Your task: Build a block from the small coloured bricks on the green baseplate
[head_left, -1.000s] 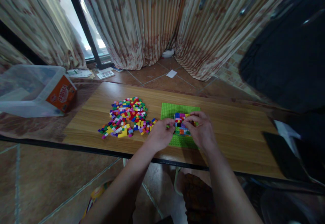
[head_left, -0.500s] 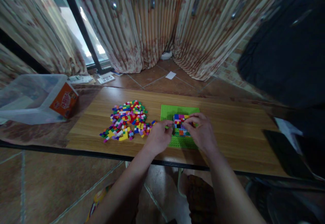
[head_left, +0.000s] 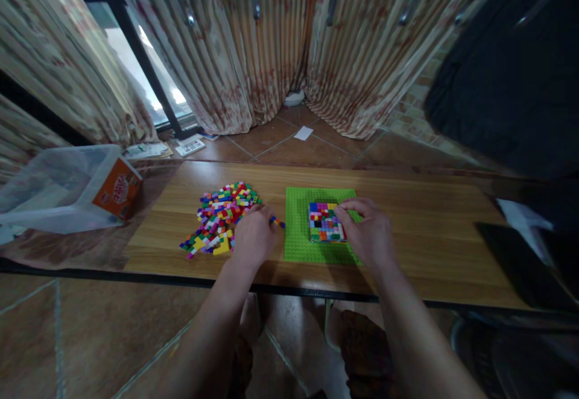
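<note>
A low block of small multicoloured bricks (head_left: pixel 326 223) sits on a green studded baseplate (head_left: pixel 297 236). My right hand (head_left: pixel 370 233) is at the block's right side, thumb and fingers pinched together over its upper right part. Whatever lies between those fingertips is too small to make out. To the left, my left hand (head_left: pixel 254 237) reaches over the right edge of a heap of loose toy bricks (head_left: pixel 221 209). Its fingertips point down among the bricks and are mostly hidden behind the hand. A few loose bricks (head_left: pixel 277 222) lie between this hand and the baseplate.
The wooden table (head_left: pixel 429 236) has a dark front edge. A clear plastic bin (head_left: pixel 58 206) with an orange label stands beyond its left end. At the right end are a dark flat object (head_left: pixel 515 260) and white paper (head_left: pixel 525 221). Curtains (head_left: pixel 271 55) hang behind.
My left hand has left the brick block and moved left to the heap. My right hand stays by the block, shifted slightly right. More of the block's top now shows.
</note>
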Available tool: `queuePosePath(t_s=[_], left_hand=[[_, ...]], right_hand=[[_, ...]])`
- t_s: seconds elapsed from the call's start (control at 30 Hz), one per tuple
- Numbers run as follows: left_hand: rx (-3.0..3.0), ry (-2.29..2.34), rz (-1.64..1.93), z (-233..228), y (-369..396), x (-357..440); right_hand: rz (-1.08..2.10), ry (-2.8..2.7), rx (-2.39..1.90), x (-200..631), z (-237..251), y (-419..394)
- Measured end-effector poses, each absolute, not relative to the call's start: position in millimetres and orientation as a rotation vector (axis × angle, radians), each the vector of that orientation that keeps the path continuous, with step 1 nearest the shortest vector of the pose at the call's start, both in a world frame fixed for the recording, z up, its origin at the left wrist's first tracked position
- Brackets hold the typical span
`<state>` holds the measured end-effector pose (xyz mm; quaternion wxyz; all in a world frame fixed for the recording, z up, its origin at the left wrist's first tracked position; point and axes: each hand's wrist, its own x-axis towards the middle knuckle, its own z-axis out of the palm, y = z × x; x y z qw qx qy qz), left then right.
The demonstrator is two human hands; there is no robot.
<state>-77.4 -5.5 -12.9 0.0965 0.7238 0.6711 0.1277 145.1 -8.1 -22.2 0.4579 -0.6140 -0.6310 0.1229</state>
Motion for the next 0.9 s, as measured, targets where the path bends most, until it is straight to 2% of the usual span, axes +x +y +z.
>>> queuePosePath(t_s=[0.33, 0.47, 0.67, 0.9], left_hand=[[2.228, 1.969, 0.312, -18.8, -0.7, -66.2], [2.156, 1.912, 0.493, -20.4, 2.2, -67.3], [1.703, 1.472, 0.932, -24.9, 8.4, -70.0], [1.038, 1.081, 1.033, -8.5, 0.8, -60.1]], right_hand=[[0.326, -1.571, -1.499, 141.5, -17.4, -11.8], [0.354, -1.564, -1.475, 139.4, -16.0, -11.7], [0.407, -1.589, -1.44, 135.0, -14.1, -12.6], [0.555, -1.637, -1.294, 127.7, -10.9, -15.2]])
